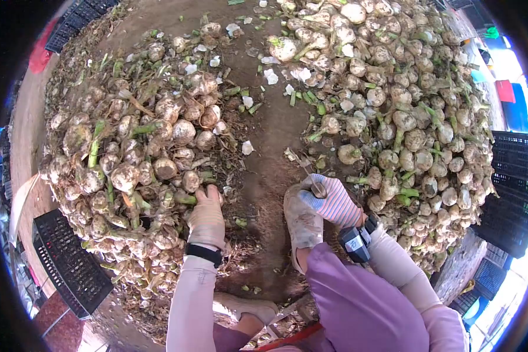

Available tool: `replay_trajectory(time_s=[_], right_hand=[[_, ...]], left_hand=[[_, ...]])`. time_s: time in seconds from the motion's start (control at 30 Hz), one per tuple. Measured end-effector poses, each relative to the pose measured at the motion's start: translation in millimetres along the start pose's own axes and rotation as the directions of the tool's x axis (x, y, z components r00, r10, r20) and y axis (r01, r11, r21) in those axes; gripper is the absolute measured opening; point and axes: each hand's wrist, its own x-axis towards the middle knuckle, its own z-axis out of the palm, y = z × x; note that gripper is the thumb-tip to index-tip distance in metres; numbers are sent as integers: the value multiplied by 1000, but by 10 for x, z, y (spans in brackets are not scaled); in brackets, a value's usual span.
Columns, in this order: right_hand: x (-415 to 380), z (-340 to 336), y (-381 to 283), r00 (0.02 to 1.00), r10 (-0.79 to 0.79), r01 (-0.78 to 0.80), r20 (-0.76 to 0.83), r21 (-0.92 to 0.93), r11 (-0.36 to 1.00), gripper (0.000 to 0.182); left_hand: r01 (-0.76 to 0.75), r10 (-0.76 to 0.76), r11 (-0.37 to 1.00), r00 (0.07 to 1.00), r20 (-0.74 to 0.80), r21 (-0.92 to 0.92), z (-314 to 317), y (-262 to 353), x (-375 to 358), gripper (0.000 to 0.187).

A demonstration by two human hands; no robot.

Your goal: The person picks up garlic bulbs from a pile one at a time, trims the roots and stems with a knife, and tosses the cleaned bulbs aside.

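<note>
My left hand [207, 220], in a pale glove with bare fingertips, reaches down at the inner edge of the left garlic heap [135, 135]. Its fingers close over a garlic bulb that they mostly hide; a green stem [185, 199] sticks out to the left. Just beyond the fingertips lies another dirty garlic bulb [191, 181]. My right hand [331, 199], in a striped glove, is closed around the handle of a small knife [318, 189]. The thin blade points up and left, apart from any garlic. This hand is above my shoe [303, 220].
A second garlic heap [405, 117] spreads on the right. Between the heaps runs a dirt strip [278, 129] with peeled skins and cut green stems. Black plastic crates [73, 264] stand at the left and right [510, 188]. My other shoe [249, 308] is low in view.
</note>
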Motion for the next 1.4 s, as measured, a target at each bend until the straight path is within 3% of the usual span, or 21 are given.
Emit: replay_trajectory(time_s=[0.17, 0.2, 0.3, 0.37, 0.43, 0.47, 0.5, 0.53, 0.57, 0.6, 0.63, 0.67, 0.7, 0.73, 0.97, 1.03, 1.17, 1.2, 1.23, 1.3, 1.4], right_hand=[[7, -49, -152, 997, -17, 39, 79, -288, 957, 22], [7, -59, -153, 991, -75, 108, 111, -337, 935, 23], [7, -84, -296, 975, -147, 206, 168, -415, 886, 24], [-1, -81, -403, 936, -237, 337, 262, -465, 819, 23], [-11, -70, -536, 928, -227, 352, 296, -489, 798, 25], [-5, -69, -571, 903, -250, 405, 349, -503, 764, 25], [-4, -74, -607, 876, -269, 457, 401, -511, 727, 26], [-3, -88, -651, 871, -240, 453, 428, -513, 729, 25], [-3, -92, -687, 872, -237, 451, 428, -515, 729, 25], [-2, -90, -720, 861, -238, 473, 450, -538, 698, 24], [-3, -82, -751, 849, -238, 496, 472, -557, 666, 22], [-4, -66, -784, 852, -222, 483, 475, -545, 685, 22], [0, -62, -785, 852, -220, 481, 475, -546, 686, 22], [1, -62, -782, 848, -237, 494, 475, -544, 678, 22], [-10, -23, -490, 827, -299, 534, 476, -498, 683, 24], [36, -30, -359, 823, -326, 543, 466, -474, 693, 26], [143, -112, -185, 745, -423, 646, 516, -401, 649, 29], [182, -166, -193, 867, -198, 453, 457, -561, 693, 29], [209, -211, -191, 936, 36, 233, 349, -695, 680, 30], [157, -429, 127, 971, -36, 199, 236, -716, 669, 29], [38, -450, -83, 976, -197, 215, 90, -498, 840, 14]], left_hand=[[0, -16, 998, 961, 276, 58, -388, 120, -89, 67], [-79, 170, 918, 964, 206, -389, -318, 64, -144, 66], [-17, 412, -142, 908, -74, -990, -199, 37, -435, 68], [-362, 387, 178, 881, -273, -915, -222, 113, -572, 61], [205, 408, -587, 910, -68, -783, -87, 147, -590, 49], [260, 681, -172, 728, 76, -950, -486, 88, -517, 40], [264, 683, -176, 726, 75, -948, -517, 124, -515, 40], [-562, 655, 202, 686, -315, -802, -524, 178, -522, 38], [-895, 768, 445, 370, -522, 21, -551, 246, -538, 36], [-853, 739, 519, 424, -523, 43, -597, 331, -581, 37], [-854, 739, 518, 424, -524, 41, -595, 404, -600, 37], [-608, 535, 467, 772, -343, -642, -590, 466, -619, 37], [-24, 418, 199, 906, 63, -980, -585, 493, -627, 37], [-363, 396, 269, 886, -241, -892, -479, 504, -605, 33], [-185, 438, 57, 888, -141, -981, -280, 516, -689, 38], [429, 479, -476, 858, 183, -767, -326, 568, -769, 33], [-195, 448, 209, 890, -84, -958, -712, 669, -883, 55], [-54, 443, 223, 895, 52, -973, -774, 637, -872, 65], [255, 784, -198, 621, 3, -946, -689, 517, -889, 69], [304, 814, -139, 577, 66, -943, -844, 620, -1044, 71], [-205, 558, -6, 811, -174, -979, -916, 623, -856, 72]])
